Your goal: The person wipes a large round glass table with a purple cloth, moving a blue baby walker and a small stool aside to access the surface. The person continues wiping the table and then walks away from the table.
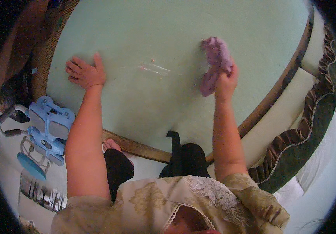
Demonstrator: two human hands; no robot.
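A wide pale green surface with a woven brown border lies before me. My left hand rests on it at the left, palm down with the fingers apart and nothing held. At the right, my right hand grips a crumpled mauve cloth, whose folds hang to both sides of the fingers. Between the hands lie a small thin transparent piece that I cannot identify and a tiny light brown crumb.
Blue exercise equipment with grey pads stands at the left edge, with a teal disc below it. Cream cushions and a green cloth with a brown ruffle line the right side. A black strap hangs near my knee.
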